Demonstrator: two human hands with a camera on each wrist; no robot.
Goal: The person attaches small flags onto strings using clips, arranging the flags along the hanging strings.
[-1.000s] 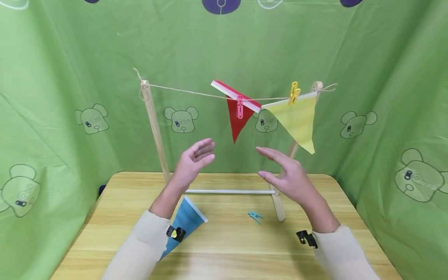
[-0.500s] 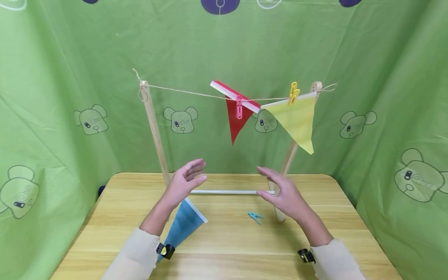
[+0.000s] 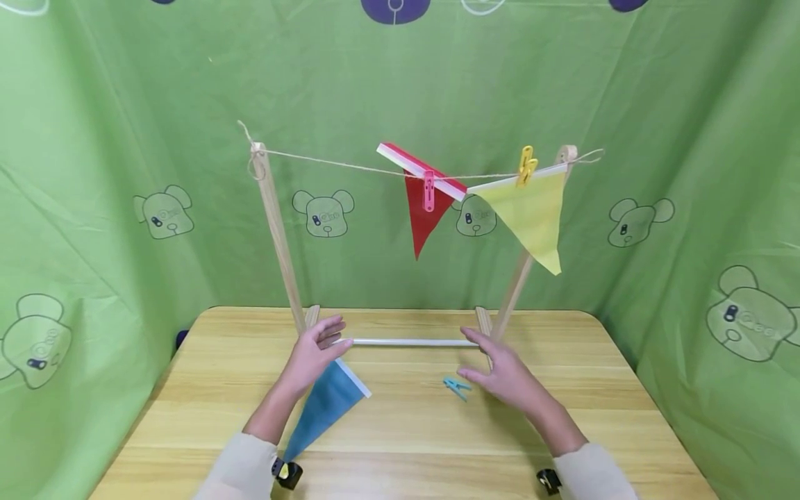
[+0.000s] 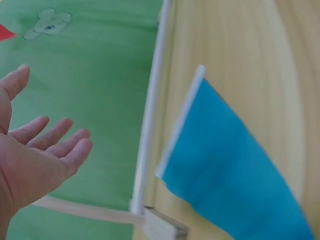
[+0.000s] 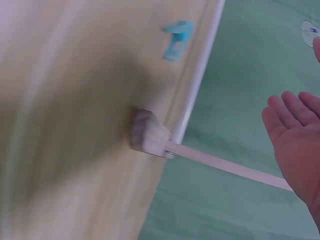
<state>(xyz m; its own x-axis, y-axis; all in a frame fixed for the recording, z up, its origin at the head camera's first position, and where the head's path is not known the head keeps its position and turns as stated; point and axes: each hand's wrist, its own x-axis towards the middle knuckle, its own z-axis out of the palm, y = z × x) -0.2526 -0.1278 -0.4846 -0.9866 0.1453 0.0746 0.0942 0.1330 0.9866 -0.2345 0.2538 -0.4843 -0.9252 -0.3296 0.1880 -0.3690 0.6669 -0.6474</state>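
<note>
My left hand [image 3: 312, 355] hovers above the blue pennant [image 3: 328, 403], fingers relaxed and holding nothing. The pennant lies on the table, its white-edged top toward the rack; the left wrist view shows the same blue pennant [image 4: 230, 165] apart from the palm. On the other side my right hand [image 3: 503, 371] is held with thumb and fingers spread, empty, close to a light-blue clothespin [image 3: 456, 387] on the table. A red pennant [image 3: 426, 215] hangs tilted from the string [image 3: 331, 162] by a pink clothespin [image 3: 428, 191]. Beside it a yellow pennant [image 3: 531, 215] hangs by a yellow clothespin [image 3: 526, 167].
A wooden rack has a left post [image 3: 275, 229] and a right post [image 3: 515, 285], with the string tied between their tops. A white rod [image 3: 412, 342] joins them low down. Green printed cloth [image 3: 400, 83] surrounds the wooden table [image 3: 400, 444].
Both hands have come down from in front of the rack toward the table, the left also moving left. The pennants on the string and the light-blue clothespin keep their places.
</note>
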